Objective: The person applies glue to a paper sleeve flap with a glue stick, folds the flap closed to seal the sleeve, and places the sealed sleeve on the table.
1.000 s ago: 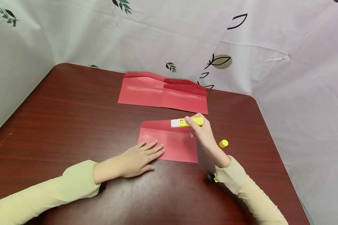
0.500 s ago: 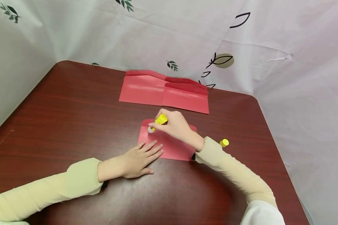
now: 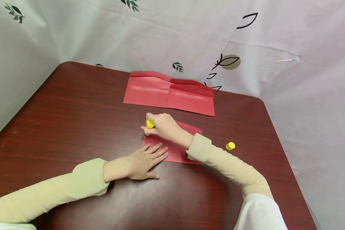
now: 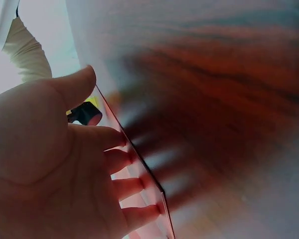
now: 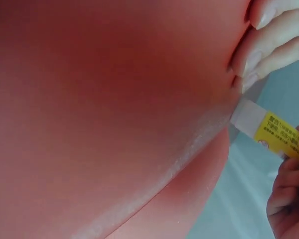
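A red envelope [image 3: 176, 151] lies on the table with its flap [image 3: 191, 128] spread away from the person. My left hand [image 3: 143, 164] rests flat near its lower left corner, fingers spread. At the envelope's left end my right hand [image 3: 168, 127] grips a yellow glue stick [image 3: 150, 124], butt end up. In the right wrist view the white tip of the glue stick [image 5: 276, 133] meets the paper's edge, beside the left fingertips [image 5: 251, 82]. A whitish glue streak [image 5: 189, 149] runs along the envelope beside the flap's fold. The left wrist view shows the spread palm from below.
Two more red envelopes [image 3: 146, 94] lie side by side at the table's back, flaps raised and slightly overlapping. The yellow glue cap [image 3: 230, 146] stands right of the right forearm. Pale patterned cloth [image 3: 103, 35] hangs behind the brown table [image 3: 74, 118].
My right hand has carried the glue stick leftward across the envelope and turned it from lying sideways to tip down at the left end. The left hand stays on the envelope.
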`<action>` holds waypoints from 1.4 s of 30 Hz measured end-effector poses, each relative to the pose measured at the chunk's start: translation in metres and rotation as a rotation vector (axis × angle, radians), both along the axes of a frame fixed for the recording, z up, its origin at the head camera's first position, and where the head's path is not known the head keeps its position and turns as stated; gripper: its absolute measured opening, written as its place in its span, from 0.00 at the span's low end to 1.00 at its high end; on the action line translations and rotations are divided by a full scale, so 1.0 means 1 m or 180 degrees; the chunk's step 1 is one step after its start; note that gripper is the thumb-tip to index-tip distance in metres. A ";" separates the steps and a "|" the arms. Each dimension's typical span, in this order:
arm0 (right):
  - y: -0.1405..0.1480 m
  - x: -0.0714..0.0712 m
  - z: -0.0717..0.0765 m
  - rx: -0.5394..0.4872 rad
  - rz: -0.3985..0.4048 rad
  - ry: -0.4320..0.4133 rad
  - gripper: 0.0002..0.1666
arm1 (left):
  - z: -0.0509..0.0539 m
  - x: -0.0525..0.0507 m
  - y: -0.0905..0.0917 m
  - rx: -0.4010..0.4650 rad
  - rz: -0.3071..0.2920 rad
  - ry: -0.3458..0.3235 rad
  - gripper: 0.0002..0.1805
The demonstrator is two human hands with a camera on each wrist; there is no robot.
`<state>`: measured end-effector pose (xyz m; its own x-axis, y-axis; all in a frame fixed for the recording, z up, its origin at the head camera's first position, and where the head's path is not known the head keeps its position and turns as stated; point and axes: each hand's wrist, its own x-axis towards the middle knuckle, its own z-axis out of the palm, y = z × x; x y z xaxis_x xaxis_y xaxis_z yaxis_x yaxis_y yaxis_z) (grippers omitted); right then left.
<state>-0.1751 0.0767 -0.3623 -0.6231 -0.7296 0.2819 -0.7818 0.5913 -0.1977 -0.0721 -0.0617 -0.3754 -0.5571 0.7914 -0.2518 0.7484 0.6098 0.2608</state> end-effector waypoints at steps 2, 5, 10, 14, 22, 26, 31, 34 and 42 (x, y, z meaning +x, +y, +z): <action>0.000 0.001 -0.001 0.0024 -0.0049 -0.0036 0.15 | 0.001 0.000 0.001 -0.0031 0.0013 -0.0048 0.41; -0.001 0.003 -0.001 0.0043 -0.0119 -0.0040 0.15 | 0.003 -0.001 0.001 -0.0035 0.0007 -0.0091 0.42; -0.002 0.004 -0.003 0.0072 -0.0212 0.0094 0.15 | 0.003 -0.001 0.001 -0.0020 0.0008 -0.0136 0.43; -0.001 0.005 -0.003 0.0125 -0.0273 0.0187 0.14 | 0.003 -0.001 0.001 -0.0001 0.0021 -0.0141 0.44; 0.010 0.007 0.000 0.0204 -0.0372 0.0113 0.13 | 0.005 -0.002 -0.001 -0.0005 0.0078 -0.0245 0.46; 0.017 0.008 -0.001 0.0218 -0.0433 0.0122 0.13 | 0.004 -0.003 -0.001 -0.0040 0.0094 -0.0287 0.47; 0.027 0.010 -0.001 0.0182 -0.0483 0.0150 0.14 | 0.003 -0.002 -0.001 -0.0059 0.0073 -0.0218 0.48; 0.033 0.011 -0.002 0.0166 -0.0519 0.0147 0.14 | 0.002 -0.002 -0.001 -0.0058 0.0068 -0.0196 0.48; 0.051 0.014 -0.004 0.0116 -0.0630 0.0150 0.13 | 0.004 -0.002 0.000 -0.0079 0.0041 -0.0198 0.48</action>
<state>-0.1613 0.1282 -0.3668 -0.7421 -0.6045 0.2896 -0.6575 0.7404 -0.1393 -0.0740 -0.0616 -0.3717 -0.5498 0.7774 -0.3057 0.7233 0.6261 0.2913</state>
